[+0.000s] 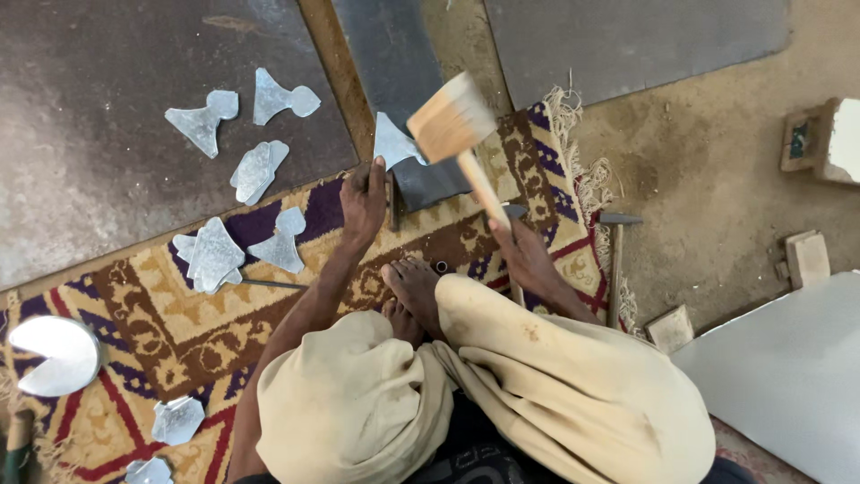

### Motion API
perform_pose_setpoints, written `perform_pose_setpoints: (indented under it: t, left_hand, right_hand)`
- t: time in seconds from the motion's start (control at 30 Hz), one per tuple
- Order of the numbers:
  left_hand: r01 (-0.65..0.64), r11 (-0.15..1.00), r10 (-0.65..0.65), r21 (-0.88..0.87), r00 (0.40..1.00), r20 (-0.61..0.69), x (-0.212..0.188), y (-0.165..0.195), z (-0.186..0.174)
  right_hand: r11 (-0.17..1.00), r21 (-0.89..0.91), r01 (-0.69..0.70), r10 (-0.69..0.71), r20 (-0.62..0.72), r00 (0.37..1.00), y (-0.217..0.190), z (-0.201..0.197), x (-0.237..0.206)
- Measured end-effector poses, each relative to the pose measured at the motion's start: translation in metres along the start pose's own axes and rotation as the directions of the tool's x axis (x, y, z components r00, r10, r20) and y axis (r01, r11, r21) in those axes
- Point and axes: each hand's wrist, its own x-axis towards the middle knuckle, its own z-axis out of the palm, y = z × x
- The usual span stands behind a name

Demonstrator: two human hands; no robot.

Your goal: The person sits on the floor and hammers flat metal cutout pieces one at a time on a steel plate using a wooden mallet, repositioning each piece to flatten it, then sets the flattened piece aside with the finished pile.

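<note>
My right hand (pixel 524 255) grips the handle of a wooden mallet (pixel 451 124), raised with its head blurred above the work. My left hand (pixel 363 199) holds a cut sheet-metal piece (pixel 392 142) against the edge of a dark metal bar (pixel 394 81) that lies on the patterned rug (pixel 161 314). I sit cross-legged, with my bare feet (pixel 414 289) just behind the bar and my cream trousers in the foreground.
Several cut metal shapes (pixel 215 255) lie on the rug and on the dark sheet (pixel 107 108) to the left. A round metal disc (pixel 55 354) rests at far left. A steel hammer (pixel 616 260) lies to the right, near wooden blocks (pixel 808 258) and a pale sheet (pixel 788 367).
</note>
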Motion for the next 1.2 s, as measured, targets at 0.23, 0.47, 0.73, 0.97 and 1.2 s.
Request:
perform_pose_setpoints:
  t: [0.23, 0.47, 0.73, 0.97, 1.2]
  left_hand:
    - [0.058, 0.998, -0.058, -0.027, 0.998, -0.001, -0.014, 0.005, -0.003]
    - [0.071, 0.988, -0.074, -0.138, 0.997, -0.019, -0.025, 0.001, 0.003]
    - [0.057, 0.996, -0.056, 0.064, 0.998, -0.013, 0.014, 0.004, -0.012]
    - [0.14, 0.989, -0.128, -0.037, 0.964, 0.234, 0.072, 0.014, -0.03]
    - [0.269, 0.89, -0.242, -0.367, 0.963, 0.119, 0.054, -0.001, -0.017]
  right_hand:
    - [0.995, -0.098, -0.026, 0.009, -0.169, 0.986, -0.015, -0.001, -0.006]
    - [0.969, -0.111, -0.219, 0.208, -0.098, 0.973, -0.046, -0.002, -0.016]
    - [0.968, -0.078, -0.24, 0.236, -0.057, 0.97, -0.042, -0.002, -0.022]
    - [0.997, -0.072, -0.017, 0.011, -0.071, 0.997, -0.025, 0.005, -0.006]
    - [0.976, 0.189, 0.111, -0.077, -0.178, 0.981, -0.04, -0.015, 0.011]
